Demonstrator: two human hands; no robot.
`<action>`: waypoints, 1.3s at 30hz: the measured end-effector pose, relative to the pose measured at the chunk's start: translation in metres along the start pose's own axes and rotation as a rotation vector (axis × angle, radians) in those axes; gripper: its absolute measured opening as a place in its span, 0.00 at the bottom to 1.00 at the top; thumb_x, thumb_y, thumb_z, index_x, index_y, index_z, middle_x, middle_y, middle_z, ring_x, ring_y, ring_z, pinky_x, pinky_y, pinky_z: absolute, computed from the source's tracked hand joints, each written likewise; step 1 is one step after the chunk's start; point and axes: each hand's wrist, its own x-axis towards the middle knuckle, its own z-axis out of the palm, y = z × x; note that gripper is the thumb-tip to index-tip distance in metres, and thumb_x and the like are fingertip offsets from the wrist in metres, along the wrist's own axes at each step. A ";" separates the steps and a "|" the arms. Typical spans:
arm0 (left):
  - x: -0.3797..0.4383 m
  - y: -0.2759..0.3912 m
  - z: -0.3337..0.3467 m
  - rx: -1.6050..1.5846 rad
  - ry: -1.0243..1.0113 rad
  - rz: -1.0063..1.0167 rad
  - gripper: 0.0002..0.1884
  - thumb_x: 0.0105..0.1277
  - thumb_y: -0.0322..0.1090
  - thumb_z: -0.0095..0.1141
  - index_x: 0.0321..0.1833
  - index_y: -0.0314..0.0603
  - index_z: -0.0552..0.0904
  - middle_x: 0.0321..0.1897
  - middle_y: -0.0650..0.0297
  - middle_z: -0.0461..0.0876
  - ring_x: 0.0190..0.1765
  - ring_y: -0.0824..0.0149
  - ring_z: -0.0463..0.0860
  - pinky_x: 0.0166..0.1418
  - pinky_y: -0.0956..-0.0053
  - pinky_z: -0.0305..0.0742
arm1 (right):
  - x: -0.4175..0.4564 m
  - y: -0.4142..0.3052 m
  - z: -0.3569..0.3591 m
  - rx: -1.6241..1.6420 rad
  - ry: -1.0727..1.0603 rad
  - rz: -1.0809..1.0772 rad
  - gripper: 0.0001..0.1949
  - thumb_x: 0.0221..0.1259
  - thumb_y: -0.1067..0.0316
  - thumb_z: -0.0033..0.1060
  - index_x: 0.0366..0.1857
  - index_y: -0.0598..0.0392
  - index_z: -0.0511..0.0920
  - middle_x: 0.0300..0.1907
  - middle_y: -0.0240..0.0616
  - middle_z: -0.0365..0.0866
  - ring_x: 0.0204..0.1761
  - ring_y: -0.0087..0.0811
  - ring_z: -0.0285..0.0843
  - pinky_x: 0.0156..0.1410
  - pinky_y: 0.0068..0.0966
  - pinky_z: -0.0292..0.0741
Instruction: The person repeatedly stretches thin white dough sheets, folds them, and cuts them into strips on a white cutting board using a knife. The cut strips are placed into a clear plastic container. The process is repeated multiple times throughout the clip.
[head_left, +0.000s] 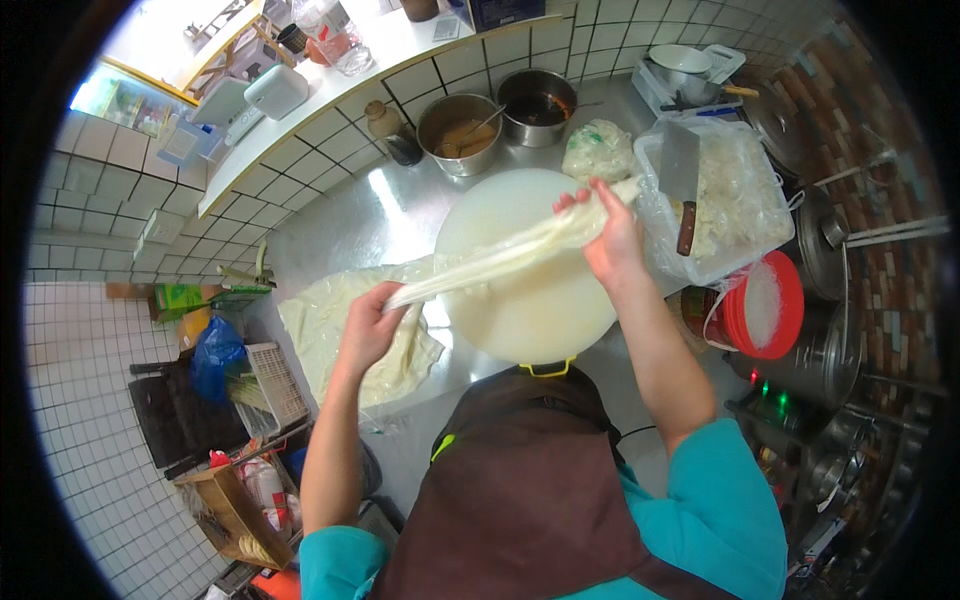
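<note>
A long, pale stretched strip of what looks like dough or thin sheeting (495, 255) runs between my hands, above a round whitish cutting board (536, 315) with a yellow handle. My left hand (371, 322) grips its lower end, over a flattened pale sheet under clear plastic (330, 322) on the steel worktop. My right hand (611, 232) holds the other end at the board's upper right, fingers curled around it. Near that hand lie a plastic-wrapped pale bundle (598, 150) and a plastic-lined tub (742, 187) of pale chopped food, with a cleaver (680, 172) resting on it.
Two steel pots with dark and brown liquid (459, 135) (536, 109) stand at the back beside a dark bottle (394, 135). A red bucket (787, 307) of white grains is at the right, near lidded pots (817, 240). A wooden box (232, 517) sits lower left.
</note>
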 end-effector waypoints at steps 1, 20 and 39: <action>0.003 -0.015 0.017 -0.025 -0.005 -0.044 0.10 0.71 0.27 0.58 0.51 0.32 0.85 0.37 0.60 0.88 0.43 0.71 0.83 0.50 0.73 0.78 | 0.010 0.008 -0.019 -0.028 0.035 0.004 0.14 0.77 0.62 0.56 0.56 0.59 0.72 0.40 0.41 0.79 0.48 0.45 0.84 0.59 0.46 0.81; 0.109 -0.140 0.113 0.768 -0.253 0.017 0.15 0.55 0.39 0.64 0.45 0.42 0.87 0.34 0.52 0.88 0.43 0.49 0.86 0.56 0.56 0.78 | 0.065 0.201 -0.074 -1.810 -0.581 -0.462 0.33 0.58 0.59 0.75 0.69 0.53 0.73 0.66 0.48 0.77 0.70 0.48 0.73 0.77 0.47 0.60; 0.041 -0.192 -0.011 -0.134 0.308 -0.107 0.13 0.72 0.39 0.60 0.52 0.42 0.85 0.37 0.55 0.88 0.41 0.58 0.87 0.49 0.66 0.79 | 0.044 0.103 0.167 -1.477 -0.860 -0.539 0.08 0.60 0.70 0.56 0.38 0.60 0.83 0.32 0.41 0.84 0.36 0.33 0.83 0.45 0.31 0.77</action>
